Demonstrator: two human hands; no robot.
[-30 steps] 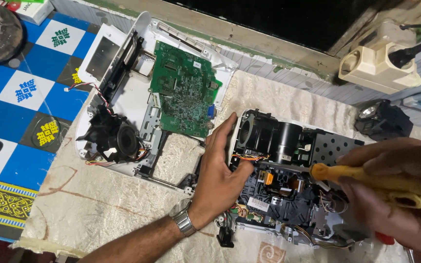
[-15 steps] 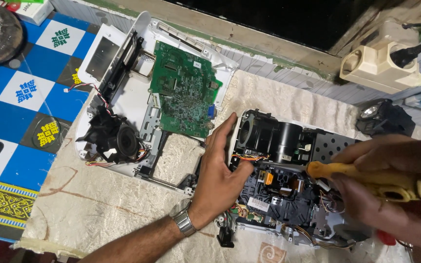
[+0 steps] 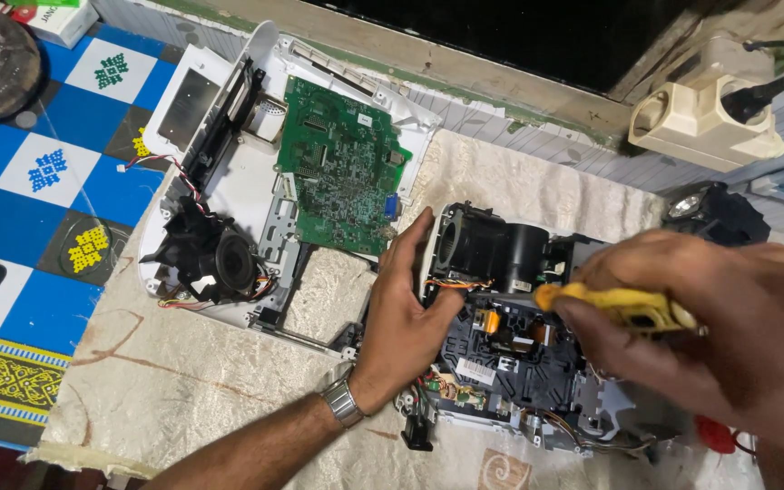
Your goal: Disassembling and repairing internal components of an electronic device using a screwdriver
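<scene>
The right hand (image 3: 719, 327) has its grip closed around a yellow screwdriver handle (image 3: 619, 307) over the black opened device (image 3: 510, 336), which the left hand (image 3: 406, 313) steadies flat-fingered, the green circuit board (image 3: 342, 177) lying beyond.

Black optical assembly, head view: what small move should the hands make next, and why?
Probably lower the yellow-handled screwdriver tip onto a fastener in the black optical assembly. The right hand holds the tool just above it, while the left hand braces its left edge on the cream cloth. The tip itself is hidden.
</scene>
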